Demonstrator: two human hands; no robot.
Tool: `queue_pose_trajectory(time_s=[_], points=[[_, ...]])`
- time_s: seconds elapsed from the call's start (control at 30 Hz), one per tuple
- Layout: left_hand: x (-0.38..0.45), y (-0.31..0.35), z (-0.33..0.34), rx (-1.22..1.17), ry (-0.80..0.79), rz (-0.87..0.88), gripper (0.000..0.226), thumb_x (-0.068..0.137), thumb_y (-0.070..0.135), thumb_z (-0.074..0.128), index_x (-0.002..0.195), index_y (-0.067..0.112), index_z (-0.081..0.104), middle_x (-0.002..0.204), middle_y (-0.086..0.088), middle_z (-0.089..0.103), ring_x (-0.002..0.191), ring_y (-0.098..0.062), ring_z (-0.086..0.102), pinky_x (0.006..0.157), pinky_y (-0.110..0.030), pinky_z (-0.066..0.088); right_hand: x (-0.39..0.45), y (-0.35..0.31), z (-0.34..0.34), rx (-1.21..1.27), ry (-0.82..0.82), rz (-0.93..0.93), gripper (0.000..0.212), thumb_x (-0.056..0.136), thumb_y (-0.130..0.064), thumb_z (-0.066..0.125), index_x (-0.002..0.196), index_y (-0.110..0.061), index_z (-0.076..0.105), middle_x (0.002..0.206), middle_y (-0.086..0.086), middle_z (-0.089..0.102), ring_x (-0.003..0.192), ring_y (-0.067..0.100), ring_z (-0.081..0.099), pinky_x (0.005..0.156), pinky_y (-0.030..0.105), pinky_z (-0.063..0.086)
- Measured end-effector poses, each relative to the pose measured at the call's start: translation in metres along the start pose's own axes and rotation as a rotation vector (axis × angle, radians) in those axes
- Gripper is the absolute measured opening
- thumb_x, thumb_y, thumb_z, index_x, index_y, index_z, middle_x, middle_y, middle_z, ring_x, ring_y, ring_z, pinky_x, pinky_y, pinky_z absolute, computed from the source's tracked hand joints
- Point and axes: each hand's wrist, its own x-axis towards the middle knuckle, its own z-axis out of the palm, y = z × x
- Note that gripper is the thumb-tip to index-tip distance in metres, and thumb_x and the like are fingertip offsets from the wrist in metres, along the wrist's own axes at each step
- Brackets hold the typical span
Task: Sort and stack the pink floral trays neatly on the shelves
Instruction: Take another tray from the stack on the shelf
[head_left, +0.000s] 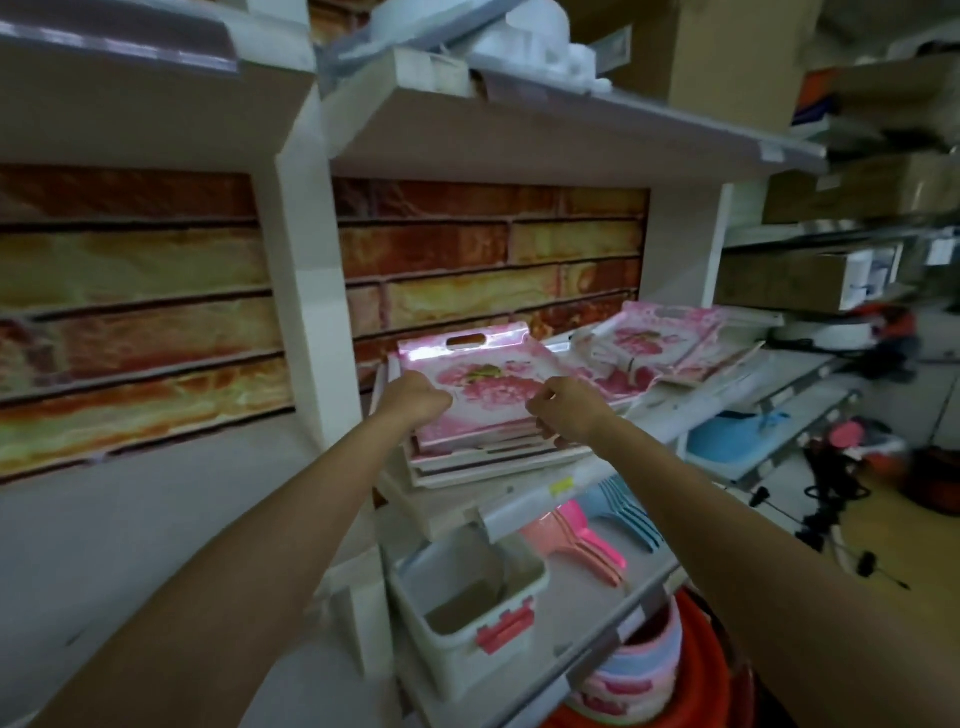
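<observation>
A stack of pink floral trays (483, 384) lies on the middle shelf (550, 491), the top tray showing a rose print and a handle slot at its far end. My left hand (415, 400) grips the top tray's near left edge. At the near right edge my right hand (566, 408) holds the same tray, fingers curled under it. Further right, a second loose pile of pink floral trays (660, 340) lies tilted and uneven on the same shelf.
Below, a white lidded bin with a pink clasp (467, 597) sits beside pink scoops (582, 545) and blue scoops (628, 512). A red and pink bucket (639, 670) stands at the bottom. Cardboard boxes (727, 47) fill the upper shelves; cluttered floor at right.
</observation>
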Motion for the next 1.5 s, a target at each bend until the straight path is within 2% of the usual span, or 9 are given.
queue_pose_trajectory(time_s=[0.13,0.3,0.4,0.7,0.97,1.1,1.23,1.4,1.5], points=[[0.044,0.004,0.007,0.070,-0.057,-0.038,0.034,0.087,0.029,0.057,0.102,-0.001,0.062,0.108,-0.020,0.060,0.101,-0.030,0.059,0.077,-0.030,0.044,0.045,0.012,-0.012,-0.047,0.044,0.023,0.022,0.095,-0.017,0.048,0.092,0.001,0.061,0.104,0.024,0.068,0.080,0.025,0.058,0.079,0.038,0.053],[0.092,0.010,0.012,0.126,-0.125,-0.095,0.062,0.094,0.031,0.052,0.144,-0.001,0.034,0.150,-0.017,0.036,0.135,-0.030,0.040,0.103,-0.030,0.039,0.113,0.017,-0.026,-0.226,0.048,0.025,0.024,0.092,-0.014,0.048,0.098,0.004,0.063,0.086,0.014,0.061,0.078,0.025,0.057,0.066,0.031,0.047],[0.111,0.015,0.015,0.146,-0.105,-0.095,0.062,0.096,0.030,0.050,0.145,-0.001,0.031,0.150,-0.015,0.036,0.133,-0.028,0.043,0.102,-0.028,0.040,0.148,0.026,-0.026,-0.346,0.067,0.085,0.026,0.089,-0.013,0.043,0.065,-0.005,0.044,0.073,0.006,0.052,0.079,0.026,0.059,0.067,0.030,0.047],[0.149,0.006,0.019,0.146,-0.023,-0.182,0.054,0.095,0.030,0.045,0.140,0.001,0.040,0.145,-0.016,0.045,0.133,-0.029,0.044,0.111,-0.033,0.034,0.208,0.059,-0.028,-0.491,0.007,0.165,0.037,0.092,-0.023,0.052,0.120,0.001,0.058,0.124,0.021,0.059,0.118,0.035,0.055,0.099,0.039,0.048],[0.147,0.001,0.032,-0.443,0.115,-0.292,0.042,0.084,0.014,0.058,0.123,0.000,0.053,0.122,-0.018,0.059,0.099,-0.030,0.060,0.083,-0.038,0.050,0.218,0.077,-0.042,-0.479,-0.166,0.185,0.026,0.090,-0.005,0.054,0.113,0.007,0.058,0.067,0.009,0.047,0.107,0.033,0.063,0.078,0.035,0.053],[0.142,0.013,0.035,-0.489,0.204,-0.266,0.051,0.080,0.016,0.064,0.125,-0.007,0.056,0.119,-0.022,0.060,0.108,-0.035,0.061,0.073,-0.030,0.042,0.210,0.087,-0.058,-0.332,-0.119,0.173,0.022,0.093,-0.006,0.048,0.074,0.004,0.053,0.064,0.011,0.048,0.083,0.032,0.060,0.053,0.030,0.044],[0.127,0.030,0.038,-0.426,0.329,-0.257,0.041,0.082,0.014,0.059,0.113,-0.012,0.060,0.106,-0.028,0.064,0.106,-0.043,0.062,0.070,-0.033,0.043,0.196,0.093,-0.078,-0.178,-0.060,0.108,0.031,0.093,-0.009,0.047,0.118,0.007,0.056,0.085,0.012,0.053,0.067,0.020,0.049,0.066,0.030,0.045],[0.085,0.045,0.045,-0.332,0.452,-0.311,0.034,0.084,0.012,0.054,0.110,-0.008,0.063,0.112,-0.024,0.065,0.104,-0.038,0.063,0.089,-0.041,0.052,0.172,0.100,-0.097,-0.006,-0.051,0.062,0.057,0.094,-0.008,0.043,0.147,-0.007,0.023,0.096,0.016,0.060,0.054,0.018,0.050,0.032,0.018,0.040],[0.061,0.049,0.047,-0.278,0.527,-0.343,0.032,0.086,0.011,0.051,0.110,-0.005,0.064,0.114,-0.023,0.065,0.105,-0.039,0.062,0.085,-0.037,0.051,0.159,0.106,-0.099,0.027,-0.091,0.005,0.044,0.097,-0.018,0.040,0.136,0.004,0.043,0.128,0.023,0.057,0.093,0.030,0.064,0.074,0.018,0.052]])
